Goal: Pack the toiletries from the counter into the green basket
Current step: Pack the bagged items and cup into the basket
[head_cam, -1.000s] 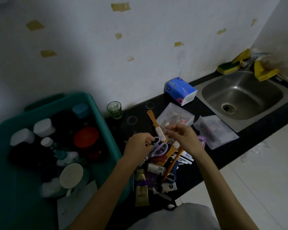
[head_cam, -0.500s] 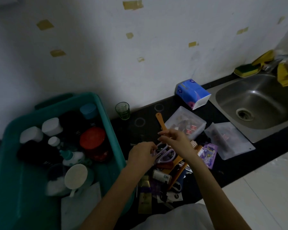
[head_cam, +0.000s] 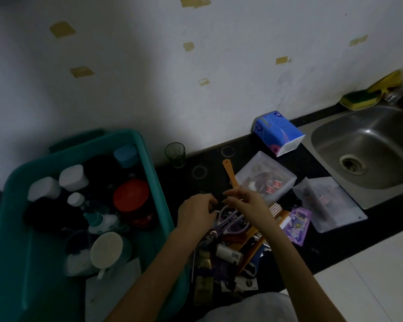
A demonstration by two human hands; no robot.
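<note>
**Mia:** What are the hands doing?

**Sam:** Both are over the pile of small things (head_cam: 227,253) on the black table (head_cam: 349,238). The left hand (head_cam: 197,214) has its fingers curled down. They touch the loops of the purple scissors (head_cam: 229,220). I cannot tell if it really grips them.

**Mia:** And the other one?

**Sam:** The right hand (head_cam: 248,206) is just beside it, a bit higher. Its thumb and first finger point left, close together. The other fingers are bent. I cannot tell if it pinches anything.

**Mia:** Where is the green basket (head_cam: 157,182)?

**Sam:** On the left, right next to the pile. It has bottles and a red lid (head_cam: 130,196) in it. Its long rim runs close by the left arm.

**Mia:** Is there room to move?

**Sam:** A little. Two clear bags (head_cam: 265,180) lie behind and to the right of the hands. A purple packet (head_cam: 298,224) is near the right wrist. The sink (head_cam: 370,147) is far right. The table's front edge is close under the pile. There is a bare spot by the green glass (head_cam: 175,155).
</note>
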